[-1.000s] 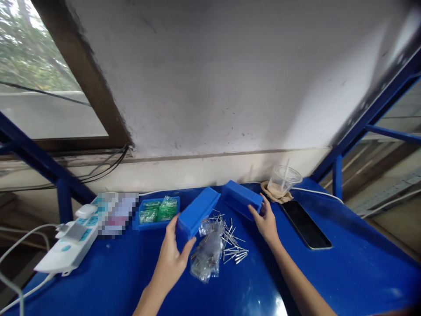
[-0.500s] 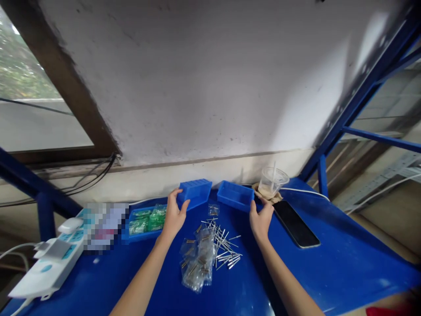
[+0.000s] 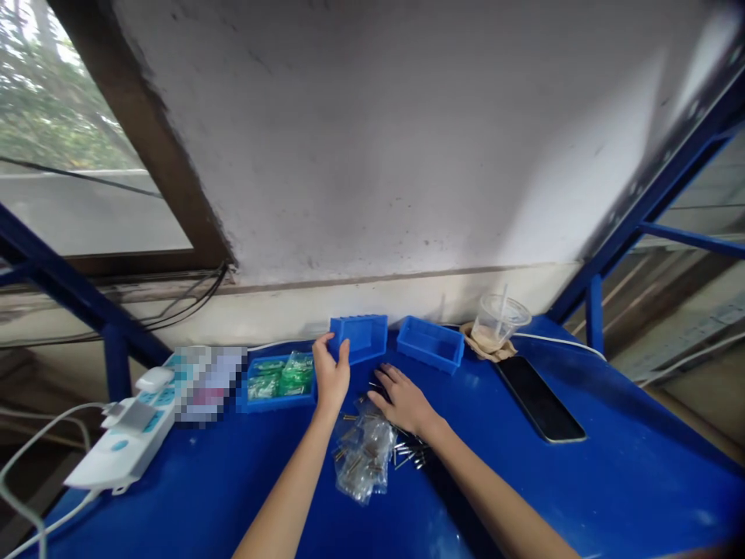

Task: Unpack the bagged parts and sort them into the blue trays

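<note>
My left hand [image 3: 331, 374] grips the left end of a blue plastic bin [image 3: 368, 339], which is tipped so its open side faces me. My right hand [image 3: 403, 396] lies palm down, fingers apart, over the pile of metal rivets [image 3: 414, 453] and partly hides it. Beside that pile, small clear plastic bags [image 3: 364, 462] with brass-coloured pieces inside lie in a heap. A second blue bin [image 3: 431, 344] stands upright behind my right hand, touched by neither hand. To the left of my left hand sits a blue bin [image 3: 250, 405] holding green packets [image 3: 296, 375].
At the left lies a white power strip [image 3: 122, 442] with plugs and cables, beside a blurred-out object [image 3: 213, 388]. A plastic cup with a straw [image 3: 497, 320] stands at the back right on brown paper [image 3: 486, 351]. A black phone [image 3: 541, 400] lies on the blue table [image 3: 617, 450].
My right hand has let go of the right-hand bin and moved left onto the rivets. My left hand still holds its bin. The whole view has shifted slightly.
</note>
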A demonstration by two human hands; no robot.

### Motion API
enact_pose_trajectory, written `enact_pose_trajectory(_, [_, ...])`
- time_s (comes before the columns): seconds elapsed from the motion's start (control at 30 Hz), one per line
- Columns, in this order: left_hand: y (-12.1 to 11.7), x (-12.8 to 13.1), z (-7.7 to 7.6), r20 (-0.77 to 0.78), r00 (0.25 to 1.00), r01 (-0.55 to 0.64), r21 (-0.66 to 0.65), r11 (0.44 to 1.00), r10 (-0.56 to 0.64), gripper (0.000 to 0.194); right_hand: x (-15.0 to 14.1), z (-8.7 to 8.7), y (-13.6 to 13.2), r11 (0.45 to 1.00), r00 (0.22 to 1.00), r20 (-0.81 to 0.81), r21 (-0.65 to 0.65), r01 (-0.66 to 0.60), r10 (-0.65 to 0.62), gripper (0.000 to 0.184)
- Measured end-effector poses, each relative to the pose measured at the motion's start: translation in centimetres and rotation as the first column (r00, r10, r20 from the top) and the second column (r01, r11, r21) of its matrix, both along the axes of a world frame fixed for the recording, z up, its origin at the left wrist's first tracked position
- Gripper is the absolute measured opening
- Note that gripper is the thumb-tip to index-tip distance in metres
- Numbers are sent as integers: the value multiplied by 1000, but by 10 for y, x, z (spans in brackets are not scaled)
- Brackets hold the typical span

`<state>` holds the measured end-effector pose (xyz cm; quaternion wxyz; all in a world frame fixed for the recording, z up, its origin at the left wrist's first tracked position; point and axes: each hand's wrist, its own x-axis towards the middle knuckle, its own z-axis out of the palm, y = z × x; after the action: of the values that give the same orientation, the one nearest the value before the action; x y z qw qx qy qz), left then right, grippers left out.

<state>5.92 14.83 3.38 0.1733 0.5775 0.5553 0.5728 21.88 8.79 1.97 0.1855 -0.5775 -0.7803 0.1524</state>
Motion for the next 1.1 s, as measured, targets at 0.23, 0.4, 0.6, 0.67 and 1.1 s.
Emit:
enact_pose_trajectory(0.23, [-7,5,-16,-73,996,-73,-201,977,60,42,31,8,-44,988,988,-46,48,-147,149,54])
enact_pose_trajectory(0.4, [-25,23,-3,-232,973,-50,-192,980,4,56,32,10,-13,925,961,-137,268,268,-239,61])
enact_pose_trajectory(0.6, [-24,12,11,-704,673,111,-207,972,-227,41,34,5,23,854,872,-80,176,489,-483,52])
enact_pose_trajectory(0.67, [-13,1,9,-714,635,175,-240,955,-295,52,38,3,23,875,895,-67,187,446,-441,38])
enact_pose_trajectory(1.1, [-54,-68,39,-565,823,96,37,995,-59,38,4,23,46,944,969,128,286,166,-210,60])
